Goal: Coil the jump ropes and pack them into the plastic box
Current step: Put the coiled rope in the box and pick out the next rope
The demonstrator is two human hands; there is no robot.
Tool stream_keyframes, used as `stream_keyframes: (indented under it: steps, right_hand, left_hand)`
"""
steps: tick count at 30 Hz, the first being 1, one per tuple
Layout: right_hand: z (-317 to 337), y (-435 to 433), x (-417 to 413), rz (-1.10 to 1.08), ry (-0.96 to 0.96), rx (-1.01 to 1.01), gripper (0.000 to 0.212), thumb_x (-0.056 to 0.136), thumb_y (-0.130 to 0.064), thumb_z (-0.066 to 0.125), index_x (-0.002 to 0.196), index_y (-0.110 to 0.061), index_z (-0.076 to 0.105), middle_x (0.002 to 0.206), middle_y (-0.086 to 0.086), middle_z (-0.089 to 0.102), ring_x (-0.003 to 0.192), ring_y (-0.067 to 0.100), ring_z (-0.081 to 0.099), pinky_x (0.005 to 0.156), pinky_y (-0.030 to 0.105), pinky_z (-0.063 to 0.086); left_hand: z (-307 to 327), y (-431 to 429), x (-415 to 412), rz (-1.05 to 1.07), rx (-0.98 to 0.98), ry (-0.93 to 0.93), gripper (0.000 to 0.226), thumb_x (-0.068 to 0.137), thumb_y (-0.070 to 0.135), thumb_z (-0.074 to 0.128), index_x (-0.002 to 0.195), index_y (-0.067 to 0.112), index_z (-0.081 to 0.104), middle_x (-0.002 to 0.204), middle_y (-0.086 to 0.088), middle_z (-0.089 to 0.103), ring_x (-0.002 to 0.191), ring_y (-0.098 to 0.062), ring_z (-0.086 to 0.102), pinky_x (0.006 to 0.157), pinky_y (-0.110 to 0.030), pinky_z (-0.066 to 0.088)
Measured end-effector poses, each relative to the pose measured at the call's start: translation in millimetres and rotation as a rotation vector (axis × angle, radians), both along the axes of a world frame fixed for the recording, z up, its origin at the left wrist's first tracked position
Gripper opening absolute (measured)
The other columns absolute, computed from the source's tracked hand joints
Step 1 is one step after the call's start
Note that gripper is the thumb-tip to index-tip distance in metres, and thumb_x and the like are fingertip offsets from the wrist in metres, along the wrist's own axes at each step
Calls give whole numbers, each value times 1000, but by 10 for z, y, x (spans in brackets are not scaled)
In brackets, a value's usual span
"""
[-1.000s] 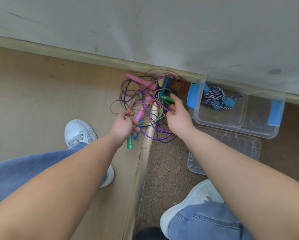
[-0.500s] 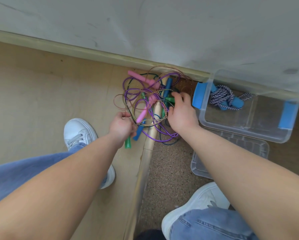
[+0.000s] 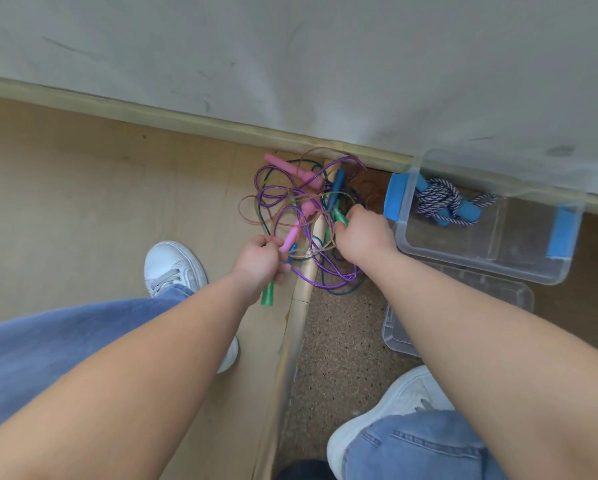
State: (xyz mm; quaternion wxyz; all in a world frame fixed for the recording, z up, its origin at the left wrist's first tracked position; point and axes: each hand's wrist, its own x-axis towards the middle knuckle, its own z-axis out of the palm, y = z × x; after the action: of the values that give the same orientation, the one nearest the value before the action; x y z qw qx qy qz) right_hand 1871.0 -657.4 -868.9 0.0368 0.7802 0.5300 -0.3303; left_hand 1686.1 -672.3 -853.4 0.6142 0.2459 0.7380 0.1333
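Note:
A tangle of thin jump ropes [image 3: 290, 209], purple, brown and dark green with pink, blue and green handles, lies on the floor against the wall. My left hand [image 3: 259, 259] is closed around a green handle [image 3: 268, 296] that sticks out below the fist. My right hand [image 3: 363, 233] grips a second green handle [image 3: 339, 216] in the tangle. To the right stands the clear plastic box [image 3: 481, 258] with blue latches. A coiled striped rope with blue handles [image 3: 443, 202] lies inside it.
The box's clear lid [image 3: 512, 296] lies on the speckled floor just in front of the box. A wooden threshold strip [image 3: 301, 296] runs under the tangle between wood floor and speckled floor. My two white shoes [image 3: 172, 268] stand either side of it. The wall is close behind.
My right hand has closed on the green handle in the tangle. My left hand has kept its hold on the other green handle, and the view shifted slightly.

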Motion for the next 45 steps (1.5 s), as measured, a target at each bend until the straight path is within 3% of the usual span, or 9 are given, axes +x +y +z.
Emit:
stream_keyframes:
  steps: [5, 13, 18, 24, 29, 34, 37, 39, 45]
  right_hand:
    - [447, -119, -100, -226, 392, 59, 32, 104, -40, 41, 124, -18, 52, 111, 13, 67, 101, 36, 63, 86, 40, 50]
    - [1192, -448, -121, -134, 551, 25, 26, 102, -33, 50, 121, -20, 62, 106, 3, 65, 96, 22, 61, 79, 33, 44]
    - [1584, -759, -57, -313, 927, -209, 17, 105, -31, 45, 112, -21, 57, 94, 8, 66, 70, 21, 66, 58, 34, 56]
    - [1967, -1082, 166, -399, 1004, -156, 14, 105, -26, 49, 109, -15, 58, 78, 7, 59, 56, 14, 52, 51, 25, 43]
    - [2289, -1343, 296, -312, 950, -124, 14, 105, -24, 48, 108, -13, 56, 71, 2, 53, 54, 12, 49, 47, 23, 39]
    - [2752, -1499, 358, -288, 1025, -116, 16, 106, -29, 47, 104, -16, 55, 68, -2, 47, 51, 10, 36, 43, 20, 25]
    - [3056, -1593, 369, -284, 1232, -131, 18, 107, -29, 45, 106, -14, 55, 68, -3, 44, 51, 8, 29, 40, 18, 21]
    - [3177, -1654, 359, -278, 1313, -117, 19, 107, -28, 44, 107, -13, 55, 68, -3, 42, 49, 6, 28, 39, 17, 20]
    - [3214, -1769, 328, -362, 1337, 19, 17, 108, -26, 43, 104, -14, 52, 66, -3, 42, 48, 7, 28, 38, 17, 19]
  left_hand:
    - [295, -50, 128, 4, 41, -69, 14, 100, 25, 52, 96, 24, 66, 96, -2, 71, 87, -21, 63, 92, -43, 51]
    - [942, -230, 367, 56, 203, -230, 21, 99, 15, 57, 116, 8, 68, 90, -6, 70, 63, -13, 58, 56, -22, 45]
    - [1347, -373, 453, 109, 292, -302, 8, 96, 8, 61, 100, 7, 68, 93, -15, 70, 72, -19, 67, 71, -27, 59]
    - [1776, -538, 622, 31, 407, -273, 5, 92, 8, 67, 96, 5, 70, 92, -14, 72, 73, -17, 73, 68, -25, 61]
    - [2094, -665, 652, -192, 475, -143, 16, 90, 21, 71, 88, 6, 77, 79, -11, 76, 66, -17, 72, 70, -28, 62]
    - [2386, -648, 514, -514, 994, 379, 25, 89, 47, 63, 79, 25, 68, 78, 9, 67, 75, -7, 63, 70, -25, 46]
    - [2482, -652, 533, -452, 1027, 18, 29, 101, 40, 42, 97, 25, 66, 96, 5, 67, 95, -13, 64, 86, -30, 47]
    - [2505, -725, 576, -411, 935, -234, 41, 107, 34, 33, 89, 22, 68, 82, 5, 71, 80, -12, 66, 77, -31, 50]
    - [2529, -895, 675, -406, 995, -172, 54, 102, 47, 28, 57, 23, 42, 57, 4, 44, 56, -17, 40, 62, -37, 35]
